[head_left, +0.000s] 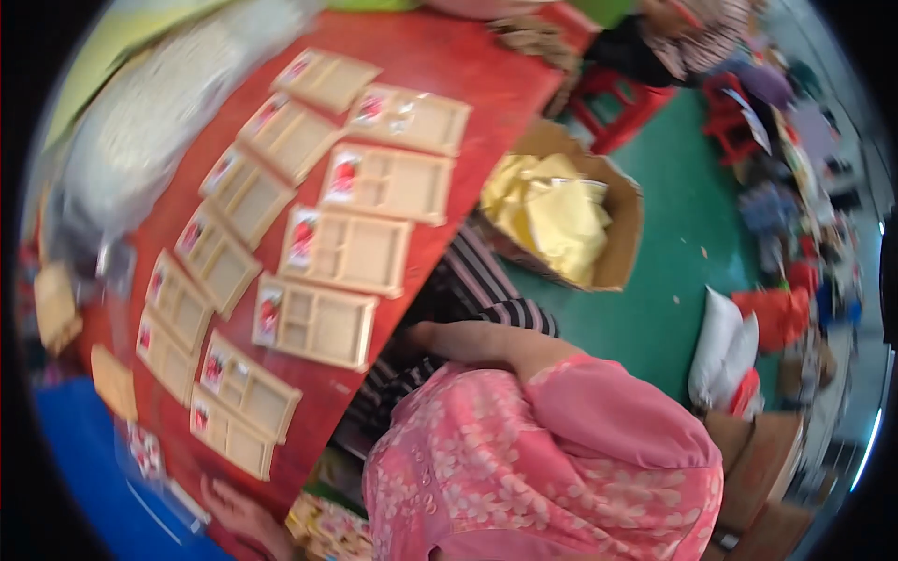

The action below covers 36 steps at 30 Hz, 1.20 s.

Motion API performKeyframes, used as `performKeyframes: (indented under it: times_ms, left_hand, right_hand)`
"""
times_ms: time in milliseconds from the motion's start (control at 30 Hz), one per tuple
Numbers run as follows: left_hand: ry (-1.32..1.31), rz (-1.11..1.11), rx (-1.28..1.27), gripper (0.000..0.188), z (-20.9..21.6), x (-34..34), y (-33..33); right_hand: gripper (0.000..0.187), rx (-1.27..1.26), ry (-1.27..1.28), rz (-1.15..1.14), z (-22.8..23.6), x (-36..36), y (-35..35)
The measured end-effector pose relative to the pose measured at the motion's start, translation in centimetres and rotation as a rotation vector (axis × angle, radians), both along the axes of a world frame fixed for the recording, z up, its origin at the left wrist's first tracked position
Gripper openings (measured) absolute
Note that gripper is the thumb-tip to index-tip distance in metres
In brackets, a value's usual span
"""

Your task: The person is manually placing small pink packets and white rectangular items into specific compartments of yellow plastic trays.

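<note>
Wooden trays (318,321): 12 in 2 rows on red table (449,65), just above left hand (234,510), resting open. Right hand hidden; grip unknowable.

Pale matt wooden trays (346,250) are lying on the smooth red table (449,65); at three o'clock, a rough cardboard box (625,234).

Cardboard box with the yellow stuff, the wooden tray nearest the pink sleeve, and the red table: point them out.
cardboard box (625,245): head view, on its brown right wall.
wooden tray (318,323): head view, middle of its compartments.
red table (468,70): head view, bare top beyond the trays.
</note>
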<state>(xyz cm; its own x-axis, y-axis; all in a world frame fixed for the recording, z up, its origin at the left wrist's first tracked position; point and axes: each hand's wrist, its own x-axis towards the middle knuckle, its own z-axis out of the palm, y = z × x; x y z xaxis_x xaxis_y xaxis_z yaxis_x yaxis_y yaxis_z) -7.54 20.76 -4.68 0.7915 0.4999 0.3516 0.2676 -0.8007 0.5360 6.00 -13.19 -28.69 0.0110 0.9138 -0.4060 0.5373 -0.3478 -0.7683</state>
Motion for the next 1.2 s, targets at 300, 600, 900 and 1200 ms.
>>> performKeyframes:
  times_ms: [300,600,900,1200]
  left_hand:
    - [0.299,0.029,-0.043,0.033,2.0,-2.1,0.6]
    - [0.464,0.108,0.084,0.040,3.4,-1.4,-0.6]
    - [0.434,0.157,0.034,0.036,2.1,-3.1,0.7]
    - [0.192,0.004,-0.045,0.031,0.1,-1.0,2.0]
  right_hand:
    - [0.033,0.170,0.100,0.085,3.9,-0.2,-5.8]
    - [0.033,0.197,0.108,-0.199,5.1,3.8,-0.2]
    - [0.033,0.243,-0.108,-0.404,12.1,1.1,-16.1]
    - [0.032,-0.043,-0.233,-0.546,16.1,3.7,-13.8]
